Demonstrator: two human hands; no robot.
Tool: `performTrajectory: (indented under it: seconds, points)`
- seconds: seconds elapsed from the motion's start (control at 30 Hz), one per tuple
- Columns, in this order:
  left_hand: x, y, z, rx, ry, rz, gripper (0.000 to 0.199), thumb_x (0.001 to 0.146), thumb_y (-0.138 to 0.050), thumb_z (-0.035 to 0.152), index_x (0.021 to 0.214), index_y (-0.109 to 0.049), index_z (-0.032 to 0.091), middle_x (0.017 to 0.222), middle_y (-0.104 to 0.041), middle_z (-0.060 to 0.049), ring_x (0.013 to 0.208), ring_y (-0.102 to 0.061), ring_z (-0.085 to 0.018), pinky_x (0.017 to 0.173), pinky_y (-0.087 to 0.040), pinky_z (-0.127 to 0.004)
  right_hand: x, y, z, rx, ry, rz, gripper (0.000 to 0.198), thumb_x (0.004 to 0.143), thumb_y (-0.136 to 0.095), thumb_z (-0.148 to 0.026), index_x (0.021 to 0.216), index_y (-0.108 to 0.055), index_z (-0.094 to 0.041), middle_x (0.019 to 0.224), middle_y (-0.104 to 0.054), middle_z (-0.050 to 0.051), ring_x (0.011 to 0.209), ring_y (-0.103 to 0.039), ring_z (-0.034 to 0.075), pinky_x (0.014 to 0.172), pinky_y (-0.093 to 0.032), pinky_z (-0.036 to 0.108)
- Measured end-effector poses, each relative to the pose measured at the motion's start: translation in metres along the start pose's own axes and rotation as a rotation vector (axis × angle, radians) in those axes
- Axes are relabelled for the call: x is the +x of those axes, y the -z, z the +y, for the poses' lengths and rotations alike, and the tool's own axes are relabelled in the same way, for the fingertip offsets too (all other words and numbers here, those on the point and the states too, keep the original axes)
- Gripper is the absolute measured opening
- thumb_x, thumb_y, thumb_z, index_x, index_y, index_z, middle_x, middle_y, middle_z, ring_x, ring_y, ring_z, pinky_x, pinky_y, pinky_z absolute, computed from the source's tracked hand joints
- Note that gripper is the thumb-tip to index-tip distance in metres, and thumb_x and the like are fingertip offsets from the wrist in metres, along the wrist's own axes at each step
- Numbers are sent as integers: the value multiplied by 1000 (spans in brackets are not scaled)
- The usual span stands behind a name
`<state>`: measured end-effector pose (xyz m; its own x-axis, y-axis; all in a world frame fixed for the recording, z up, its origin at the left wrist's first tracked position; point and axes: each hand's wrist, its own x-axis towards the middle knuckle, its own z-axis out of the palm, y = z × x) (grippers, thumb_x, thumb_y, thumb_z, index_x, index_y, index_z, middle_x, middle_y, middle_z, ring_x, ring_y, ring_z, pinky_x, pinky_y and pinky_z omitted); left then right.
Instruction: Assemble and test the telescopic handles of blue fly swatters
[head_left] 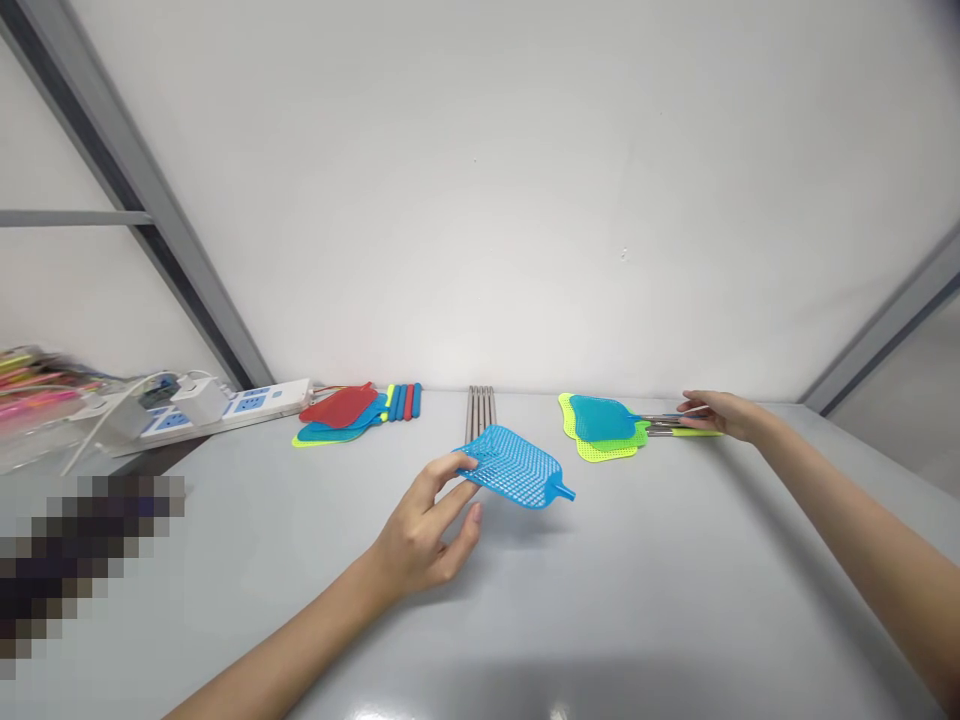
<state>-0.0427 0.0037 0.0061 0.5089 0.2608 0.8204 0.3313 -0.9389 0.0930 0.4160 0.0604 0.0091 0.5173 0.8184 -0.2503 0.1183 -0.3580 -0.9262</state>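
Note:
A loose blue fly swatter head (517, 466), with a mesh face and a short hollow neck pointing right, is pinched by its far edge in my left hand (427, 530). It hovers just above the grey table. At the right, my right hand (724, 412) is over the handle end of a small pile of fly swatters, its fingers apart and partly hiding the handles. That pile shows a blue swatter (600, 419) on top of yellow-green ones (607, 452), with metal rods (660, 422) and a yellow-green grip (694, 433).
Several metal rods (481, 405) lie side by side near the wall. Left of them are coloured grips (407, 402) in a row and stacked swatter heads, a red one (341, 405) on top. A white power strip (281, 398) with plugs and plastic-wrapped items (45, 400) are farther left.

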Motion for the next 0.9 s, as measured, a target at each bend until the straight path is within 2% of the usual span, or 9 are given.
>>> performTrajectory:
  seconds: [0.1, 0.17, 0.37, 0.47, 0.57, 0.7, 0.8, 0.83, 0.9]
  points:
    - [0, 0, 2, 11, -7, -9, 30, 74, -47, 3, 102, -50, 13, 104, -42, -12, 95, -48, -20, 76, -49, -34, -3, 0, -3, -98, -117, -76, 25, 86, -49, -27, 106, -53, -13, 104, -56, 8, 85, -57, 16, 72, -49, 34]
    - [0, 0, 2, 8, -14, -11, 30, 74, -47, 2, 102, -50, 13, 102, -42, -12, 95, -47, -20, 75, -49, -33, -5, 0, -6, -150, -134, -87, 23, 86, -48, -27, 104, -54, -14, 102, -56, 7, 83, -57, 15, 70, -49, 33]
    - [1, 1, 2, 17, -23, -36, 32, 74, -47, 2, 104, -49, 13, 102, -42, -12, 93, -47, -20, 72, -49, -33, -11, 0, -17, -214, -54, -48, 20, 84, -51, -30, 91, -59, -13, 95, -59, 7, 66, -58, 11, 58, -51, 24]
    - [2, 1, 3, 21, -22, -46, 31, 74, -47, 3, 103, -50, 13, 101, -42, -12, 91, -47, -20, 71, -49, -33, -16, -3, -17, -207, -53, -104, 18, 77, -57, -30, 82, -62, -13, 88, -62, 9, 60, -60, 12, 54, -54, 23]
    - [2, 2, 3, 19, -20, -48, 30, 74, -46, 3, 102, -50, 13, 101, -42, -12, 90, -47, -19, 71, -49, -33, -21, -6, -14, -193, -58, -176, 16, 73, -61, -27, 82, -62, -14, 86, -63, 9, 63, -62, 15, 58, -57, 26]
    - [3, 2, 4, 19, -13, -39, 28, 75, -46, 4, 101, -51, 13, 99, -43, -12, 88, -49, -19, 70, -49, -33, -33, -9, -18, -170, -10, -220, 19, 73, -61, -29, 88, -62, -17, 100, -61, 11, 72, -63, 17, 61, -57, 26]
    - [3, 2, 4, 6, -26, -46, 28, 73, -46, 3, 99, -51, 13, 99, -44, -12, 87, -49, -19, 69, -49, -32, -53, -15, -31, -128, 7, -344, 27, 76, -57, -36, 94, -61, -18, 106, -60, 12, 79, -63, 20, 64, -56, 29]
    - [3, 2, 3, -2, -37, -48, 28, 73, -46, 2, 98, -52, 13, 98, -44, -11, 87, -49, -19, 68, -49, -32, -61, -19, -35, -68, 3, -488, 31, 79, -51, -39, 99, -60, -17, 109, -58, 13, 84, -62, 22, 69, -54, 32]
    - [3, 2, 4, -11, -68, -40, 26, 72, -46, 1, 94, -52, 13, 95, -46, -11, 85, -50, -19, 66, -48, -32, -81, -29, -43, 16, -4, -684, 42, 84, -37, -45, 105, -57, -14, 110, -58, 14, 86, -62, 23, 72, -51, 36]
